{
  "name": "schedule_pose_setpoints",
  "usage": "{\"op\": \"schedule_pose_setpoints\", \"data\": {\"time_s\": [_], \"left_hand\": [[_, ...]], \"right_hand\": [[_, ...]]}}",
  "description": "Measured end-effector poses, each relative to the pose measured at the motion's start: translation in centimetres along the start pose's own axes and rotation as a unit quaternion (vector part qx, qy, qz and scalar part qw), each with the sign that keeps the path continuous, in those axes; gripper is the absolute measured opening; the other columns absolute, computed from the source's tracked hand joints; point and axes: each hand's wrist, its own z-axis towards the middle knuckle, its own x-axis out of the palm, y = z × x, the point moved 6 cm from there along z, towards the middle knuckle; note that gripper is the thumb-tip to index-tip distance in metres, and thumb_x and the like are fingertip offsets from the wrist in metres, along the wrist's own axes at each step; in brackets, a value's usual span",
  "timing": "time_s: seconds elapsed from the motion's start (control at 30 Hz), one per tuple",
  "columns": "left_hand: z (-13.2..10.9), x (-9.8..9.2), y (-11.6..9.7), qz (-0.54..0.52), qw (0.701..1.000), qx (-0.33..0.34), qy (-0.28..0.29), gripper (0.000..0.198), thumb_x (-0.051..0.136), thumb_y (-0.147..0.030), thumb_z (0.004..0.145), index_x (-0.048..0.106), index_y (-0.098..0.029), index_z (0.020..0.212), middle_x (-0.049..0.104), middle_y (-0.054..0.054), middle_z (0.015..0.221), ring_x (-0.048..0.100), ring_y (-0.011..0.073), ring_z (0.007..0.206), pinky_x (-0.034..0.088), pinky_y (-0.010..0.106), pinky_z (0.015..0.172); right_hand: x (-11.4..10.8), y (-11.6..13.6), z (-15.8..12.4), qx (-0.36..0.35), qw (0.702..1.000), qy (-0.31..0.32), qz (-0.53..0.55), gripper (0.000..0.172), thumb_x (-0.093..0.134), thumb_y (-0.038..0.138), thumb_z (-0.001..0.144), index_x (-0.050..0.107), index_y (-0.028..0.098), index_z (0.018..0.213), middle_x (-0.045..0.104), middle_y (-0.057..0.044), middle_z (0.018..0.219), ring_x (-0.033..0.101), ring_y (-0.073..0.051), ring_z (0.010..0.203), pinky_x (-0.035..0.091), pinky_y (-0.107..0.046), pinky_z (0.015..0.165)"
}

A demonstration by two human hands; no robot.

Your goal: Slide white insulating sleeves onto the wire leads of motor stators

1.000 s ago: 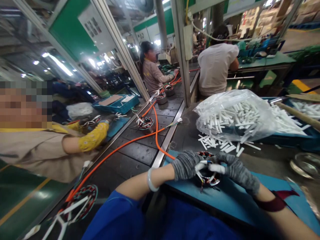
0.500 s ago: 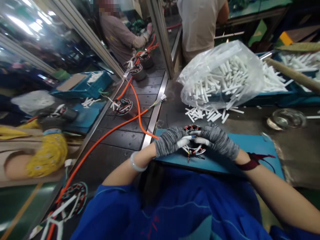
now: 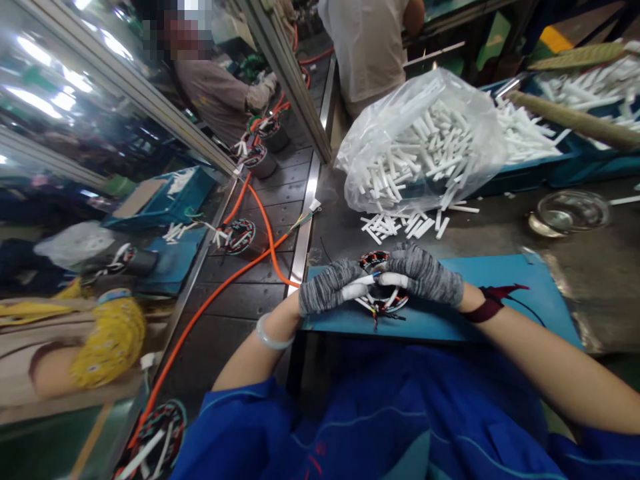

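left hand (image 3: 330,288), right hand (image 3: 426,276): both pinched closed on blue wire (image 3: 377,274) over coil ring (image 3: 373,259), just below frame center.

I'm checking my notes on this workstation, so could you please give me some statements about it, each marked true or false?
1. The left hand and right hand both wear grey gloves. True.
2. A wire-wound ring shows between the two hands. True.
3. The pale bracelet is on the right wrist. False: it is on the left wrist.
4. The clear bag holds red tubes. False: the tubes seen in it are white.
5. An orange cable lies across the dark plates beyond the left arm. True.
6. The mat under the hands is red. False: it is blue.
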Motion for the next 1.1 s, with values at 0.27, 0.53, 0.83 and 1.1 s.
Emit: {"op": "schedule_pose_setpoints", "data": {"time_s": [0.27, 0.53, 0.83, 1.1], "left_hand": [[2.2, 0.7, -1.8, 0.250, 0.951, -0.171, 0.065, 0.052, 0.028, -0.045, 0.107, 0.069, -0.013, 0.106, 0.074, 0.015, 0.098, 0.070, 0.0298, 0.090, 0.053, 0.044, 0.082], [6.6, 0.9, -4.2, 0.245, 0.952, -0.148, 0.106, 0.039, 0.042, -0.043, 0.103, 0.069, -0.014, 0.103, 0.074, 0.013, 0.097, 0.070, 0.0311, 0.090, 0.053, 0.044, 0.080], [0.4, -3.2, -3.2, 0.217, 0.975, -0.047, -0.012, 0.073, 0.055, -0.073, 0.088, 0.059, -0.019, 0.138, 0.069, 0.016, 0.126, 0.065, 0.0301, 0.112, 0.050, 0.042, 0.094], [-3.5, 2.3, 1.5, 0.196, 0.976, -0.023, -0.097, 0.038, 0.053, -0.034, 0.100, 0.062, -0.022, 0.135, 0.070, 0.012, 0.130, 0.071, 0.0216, 0.110, 0.058, 0.030, 0.086]], "right_hand": [[0.2, 0.1, -1.3, -0.012, 0.979, -0.027, -0.202, 0.040, 0.043, 0.045, 0.104, 0.074, 0.020, 0.113, 0.069, -0.011, 0.099, 0.056, -0.023, 0.087, 0.042, -0.037, 0.080], [-2.0, -2.0, -3.4, 0.013, 0.999, -0.034, -0.031, 0.039, 0.043, 0.043, 0.105, 0.076, 0.022, 0.103, 0.071, -0.008, 0.096, 0.064, -0.018, 0.084, 0.051, -0.030, 0.075], [-2.2, -0.3, -6.5, 0.153, 0.978, -0.104, 0.097, 0.030, 0.068, 0.050, 0.091, 0.067, 0.023, 0.104, 0.073, -0.004, 0.096, 0.070, -0.020, 0.088, 0.058, -0.032, 0.079], [-0.1, -1.5, -5.9, 0.118, 0.988, -0.071, -0.064, 0.034, 0.055, 0.052, 0.098, 0.068, 0.020, 0.101, 0.071, -0.008, 0.091, 0.068, -0.022, 0.082, 0.055, -0.034, 0.074]]}}
